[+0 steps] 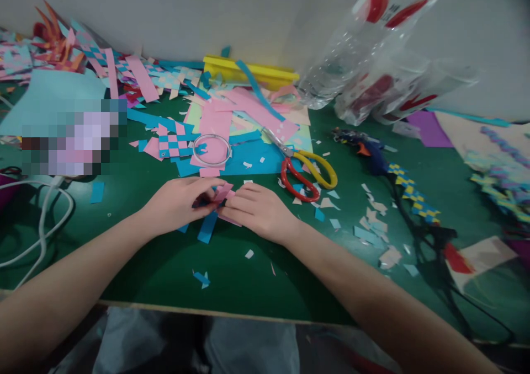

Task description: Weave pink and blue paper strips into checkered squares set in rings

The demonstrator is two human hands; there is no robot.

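Observation:
Pink and blue paper strips point(224, 193) are pinched between my two hands, low over the green table. My left hand point(178, 202) closes thumb and fingers on their left side. Fingers curled, my right hand point(261, 211) grips the right side. A blue strip end point(207, 228) hangs out below the fingers. How the strips cross is partly hidden. Just beyond my hands lie a clear round ring point(212, 150) and a pink-and-blue woven paper fish point(174, 145). Scissors point(298, 167) with one red and one yellow handle rest open to the right, on blue paper.
Paper scraps point(375, 225) litter the table point(149, 274). A yellow holder point(250, 73) and plastic-wrapped cups point(372, 81) stand along the wall. A white cable point(43, 225) curls at left. A yellow-and-blue woven strip point(414, 193) and dark cord lie at right.

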